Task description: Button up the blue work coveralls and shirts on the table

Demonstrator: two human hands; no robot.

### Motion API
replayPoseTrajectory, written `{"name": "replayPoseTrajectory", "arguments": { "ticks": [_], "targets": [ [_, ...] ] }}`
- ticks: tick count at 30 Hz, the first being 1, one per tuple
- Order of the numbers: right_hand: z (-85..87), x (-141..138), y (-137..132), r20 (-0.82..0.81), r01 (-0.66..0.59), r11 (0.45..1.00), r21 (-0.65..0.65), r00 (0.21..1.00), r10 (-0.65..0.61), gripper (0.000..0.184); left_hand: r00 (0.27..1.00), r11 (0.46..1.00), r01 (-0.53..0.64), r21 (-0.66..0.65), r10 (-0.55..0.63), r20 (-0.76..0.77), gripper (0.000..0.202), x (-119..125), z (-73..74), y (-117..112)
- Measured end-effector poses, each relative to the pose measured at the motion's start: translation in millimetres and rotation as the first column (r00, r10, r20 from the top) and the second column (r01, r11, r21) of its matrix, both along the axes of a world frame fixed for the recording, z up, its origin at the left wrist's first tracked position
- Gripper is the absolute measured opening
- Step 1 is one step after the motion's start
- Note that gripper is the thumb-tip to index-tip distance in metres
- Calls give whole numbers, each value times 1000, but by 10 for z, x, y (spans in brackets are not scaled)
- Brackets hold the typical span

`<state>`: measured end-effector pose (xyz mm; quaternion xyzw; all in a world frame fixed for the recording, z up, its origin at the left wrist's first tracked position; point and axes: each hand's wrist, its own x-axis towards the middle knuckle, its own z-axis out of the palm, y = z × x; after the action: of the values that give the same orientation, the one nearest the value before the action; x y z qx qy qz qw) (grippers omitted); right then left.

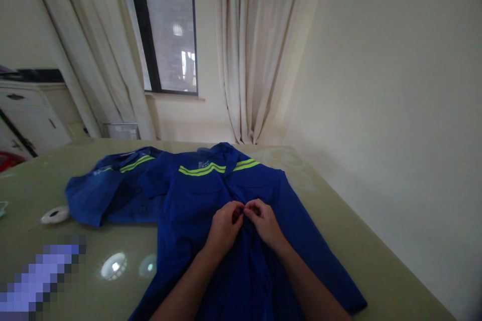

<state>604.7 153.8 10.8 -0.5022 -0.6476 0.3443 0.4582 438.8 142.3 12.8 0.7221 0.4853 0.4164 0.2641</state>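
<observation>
A blue work jacket (188, 215) with yellow-green striped bands across its chest lies spread on the table, collar at the far end. Its right-hand sleeve reaches down toward the near right. Over the front opening, my left hand (227, 220) pinches the jacket's fabric between thumb and fingers. My right hand (262, 218) pinches at the same spot from the other side, the fingertips of both almost meeting. Any button between them is hidden. A second blue garment (116, 190) with a similar band lies folded at the left, touching the jacket.
The glossy table (124, 246) meets a plain wall (406, 110) on the right. A white roll (55, 215) lies left of the folded garment. Curtains (256, 50) and a window (169, 25) stand behind, with a white cabinet (33, 110) at far left. A pixelated patch covers the lower left.
</observation>
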Motion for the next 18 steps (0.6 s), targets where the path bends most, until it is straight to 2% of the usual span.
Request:
{"name": "replayPoseTrajectory", "arguments": {
  "ticks": [3, 6, 9, 13, 16, 18],
  "targets": [
    [-17, -1, 44, -91, -19, 997, -78, 996, 12, 21, 980, 991, 2, 137, 25, -200, 22, 11, -2, -16],
    [-13, -16, 66, -195, -22, 990, -138, 981, -6, 29, 914, 954, 16, 299, 107, -392, 22, 32, 28, -31],
    [-5, -23, 70, -245, -17, 986, -167, 969, -25, 31, 883, 927, 19, 376, 161, -442, 19, 49, 66, -36],
    [19, -1, 41, -153, -32, 992, -124, 988, 13, 24, 915, 941, -16, 338, 150, -375, 13, 34, 90, -39],
    [58, 15, -27, -10, -60, 997, -45, 998, 60, 20, 941, 972, -52, 231, 125, -314, 11, -18, 98, -33],
    [82, 10, -83, 84, -62, 997, 36, 995, 58, 27, 953, 987, -76, 145, 115, -280, 15, -65, 101, -13]
  ]
}}
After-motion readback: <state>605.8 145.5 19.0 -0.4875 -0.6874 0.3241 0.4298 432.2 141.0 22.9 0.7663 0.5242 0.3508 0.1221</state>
